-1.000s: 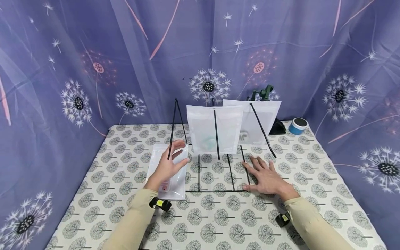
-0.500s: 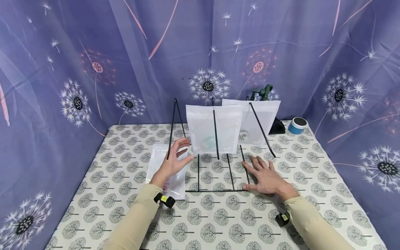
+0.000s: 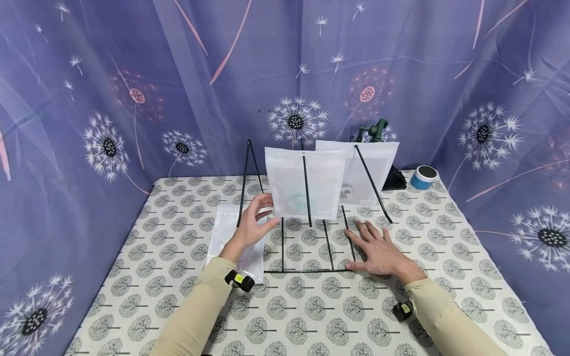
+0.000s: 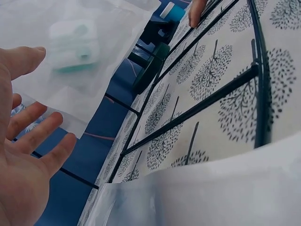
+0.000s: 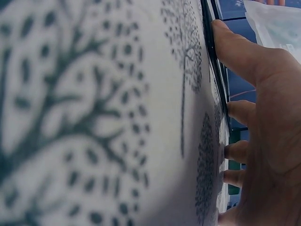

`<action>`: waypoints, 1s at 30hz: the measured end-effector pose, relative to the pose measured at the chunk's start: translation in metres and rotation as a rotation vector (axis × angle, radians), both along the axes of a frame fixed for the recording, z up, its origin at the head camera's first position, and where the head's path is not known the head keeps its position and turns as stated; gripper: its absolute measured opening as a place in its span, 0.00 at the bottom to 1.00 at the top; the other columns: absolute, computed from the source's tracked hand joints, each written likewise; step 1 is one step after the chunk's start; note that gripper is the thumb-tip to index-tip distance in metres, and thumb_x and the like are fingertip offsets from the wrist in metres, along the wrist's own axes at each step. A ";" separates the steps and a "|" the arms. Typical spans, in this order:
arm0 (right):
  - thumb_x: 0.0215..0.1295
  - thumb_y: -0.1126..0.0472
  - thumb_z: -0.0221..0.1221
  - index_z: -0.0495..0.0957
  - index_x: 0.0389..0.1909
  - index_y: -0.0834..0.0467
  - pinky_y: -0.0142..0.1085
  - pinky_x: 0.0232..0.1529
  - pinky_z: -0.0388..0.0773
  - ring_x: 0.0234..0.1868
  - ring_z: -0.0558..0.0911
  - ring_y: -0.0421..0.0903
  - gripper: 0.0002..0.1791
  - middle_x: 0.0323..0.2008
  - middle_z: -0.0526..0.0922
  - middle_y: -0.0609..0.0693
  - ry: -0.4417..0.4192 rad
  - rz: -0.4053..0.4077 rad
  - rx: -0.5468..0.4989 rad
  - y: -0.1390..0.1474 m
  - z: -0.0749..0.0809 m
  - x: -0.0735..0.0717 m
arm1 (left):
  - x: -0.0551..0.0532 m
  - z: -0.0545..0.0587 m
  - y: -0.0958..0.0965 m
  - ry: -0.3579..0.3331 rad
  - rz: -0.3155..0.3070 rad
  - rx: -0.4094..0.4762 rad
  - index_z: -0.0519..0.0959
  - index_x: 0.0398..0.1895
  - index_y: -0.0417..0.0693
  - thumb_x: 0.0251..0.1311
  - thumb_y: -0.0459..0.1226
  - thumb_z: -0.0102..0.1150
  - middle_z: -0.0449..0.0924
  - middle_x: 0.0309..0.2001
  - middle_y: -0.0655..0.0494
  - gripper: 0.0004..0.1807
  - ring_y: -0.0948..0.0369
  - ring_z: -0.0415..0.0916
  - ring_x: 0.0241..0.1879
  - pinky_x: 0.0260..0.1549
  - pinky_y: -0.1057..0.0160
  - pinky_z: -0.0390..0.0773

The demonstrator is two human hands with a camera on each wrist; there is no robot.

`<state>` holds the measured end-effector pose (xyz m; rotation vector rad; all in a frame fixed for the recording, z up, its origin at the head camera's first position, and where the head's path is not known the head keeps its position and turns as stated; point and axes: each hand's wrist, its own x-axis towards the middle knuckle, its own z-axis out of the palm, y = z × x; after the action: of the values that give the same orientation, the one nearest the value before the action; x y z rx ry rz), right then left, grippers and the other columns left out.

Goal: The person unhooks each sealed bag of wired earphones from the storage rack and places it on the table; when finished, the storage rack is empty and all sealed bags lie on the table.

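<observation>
My left hand (image 3: 253,225) reaches through the left side of a black wire rack (image 3: 307,271), at the left edge of a white zip pouch (image 3: 285,183) standing in it. In the left wrist view the thumb and loosely bent fingers are spread apart near this pouch (image 4: 108,28); whether they touch it I cannot tell. A pale green and white item (image 4: 73,44) shows through its film. My right hand (image 3: 378,253) rests on the tablecloth with fingers spread, thumb and forefinger at the rack's right base bar. A second pouch (image 3: 380,160) stands behind, to the right.
Another white pouch (image 3: 221,232) lies flat on the table, left of the rack and partly under my left forearm. A blue jar with a dark lid (image 3: 423,178) and a dark green stand (image 3: 377,130) are at the back right. A purple curtain (image 3: 213,109) surrounds the table.
My left hand has moved right and slightly up, from above the flat pouch to the left edge of the standing one. My right hand has stayed in place.
</observation>
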<state>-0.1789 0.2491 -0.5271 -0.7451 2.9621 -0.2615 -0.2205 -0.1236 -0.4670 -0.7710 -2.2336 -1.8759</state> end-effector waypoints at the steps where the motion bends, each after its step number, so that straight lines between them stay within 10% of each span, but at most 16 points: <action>1: 0.52 0.21 0.53 0.55 0.75 0.48 0.75 0.65 0.42 0.74 0.50 0.69 0.55 0.76 0.48 0.64 0.002 0.000 0.001 0.000 0.000 0.000 | 0.000 0.001 0.000 -0.011 -0.001 -0.001 0.60 0.64 0.24 0.51 0.22 0.66 0.69 0.58 0.26 0.37 0.32 0.70 0.56 0.57 0.35 0.72; 14: 0.52 0.20 0.51 0.53 0.76 0.47 0.75 0.65 0.42 0.74 0.49 0.68 0.55 0.76 0.47 0.63 -0.004 0.000 0.004 0.001 -0.001 -0.001 | -0.019 -0.026 0.014 -0.087 -0.003 0.066 0.64 0.64 0.40 0.51 0.27 0.70 0.78 0.53 0.38 0.37 0.43 0.76 0.53 0.57 0.42 0.76; 22: 0.52 0.21 0.53 0.55 0.76 0.47 0.76 0.64 0.43 0.74 0.51 0.69 0.55 0.76 0.48 0.64 0.016 0.003 -0.008 0.001 -0.002 0.000 | -0.008 -0.005 0.024 -0.093 -0.020 0.092 0.59 0.63 0.28 0.52 0.22 0.66 0.75 0.54 0.27 0.36 0.33 0.75 0.52 0.52 0.36 0.76; 30: 0.52 0.19 0.49 0.53 0.76 0.46 0.75 0.65 0.43 0.74 0.50 0.69 0.55 0.76 0.47 0.63 0.000 0.002 0.010 0.001 -0.002 -0.001 | -0.011 -0.009 0.030 -0.143 0.007 0.074 0.58 0.65 0.31 0.52 0.24 0.66 0.76 0.54 0.30 0.38 0.42 0.79 0.48 0.50 0.47 0.81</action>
<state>-0.1803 0.2503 -0.5289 -0.7466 2.9601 -0.2465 -0.2320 -0.0933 -0.4757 -0.6361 -2.2288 -2.0584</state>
